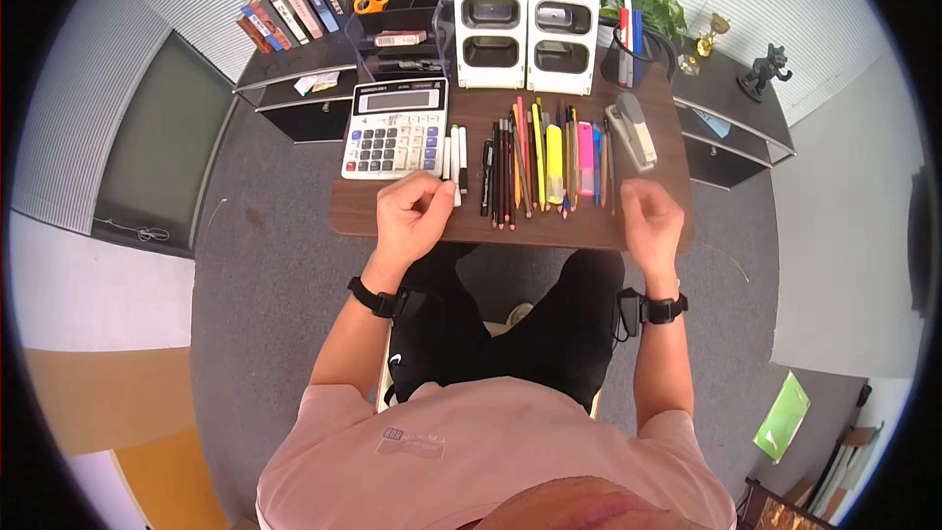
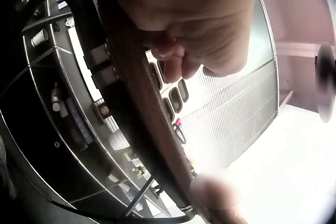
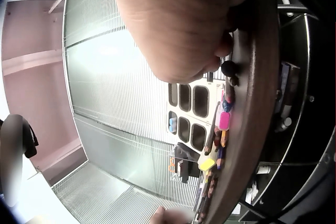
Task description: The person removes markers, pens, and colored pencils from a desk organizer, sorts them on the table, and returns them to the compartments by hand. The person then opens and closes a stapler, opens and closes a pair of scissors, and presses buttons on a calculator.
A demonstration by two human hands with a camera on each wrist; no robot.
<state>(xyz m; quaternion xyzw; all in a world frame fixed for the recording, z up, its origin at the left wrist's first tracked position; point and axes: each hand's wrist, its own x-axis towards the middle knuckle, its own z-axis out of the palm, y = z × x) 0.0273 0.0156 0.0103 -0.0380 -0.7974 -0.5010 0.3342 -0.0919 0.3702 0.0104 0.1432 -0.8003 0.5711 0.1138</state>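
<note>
The left hand (image 1: 414,216) rests at the desk's front edge, fingers loosely curled, beside white markers (image 1: 454,162) and below a calculator (image 1: 394,132). At the right part of that edge is the right hand (image 1: 653,219), also loosely curled, below a grey stapler (image 1: 633,132). Neither hand visibly holds anything. Between them lie a black marker (image 1: 487,177), several pencils (image 1: 506,172), a yellow highlighter (image 1: 555,165) and a pink highlighter (image 1: 586,159). The wrist views show the left hand (image 2: 194,29) and right hand (image 3: 173,29) close up; their fingertips are partly hidden.
Two white racks (image 1: 491,79) (image 1: 560,81) stand at the desk's back, with a clear organizer (image 1: 400,37) to their left and a pen holder (image 1: 628,64) to their right. Books (image 1: 294,5) and a black figurine (image 1: 763,74) stand on the side cabinets.
</note>
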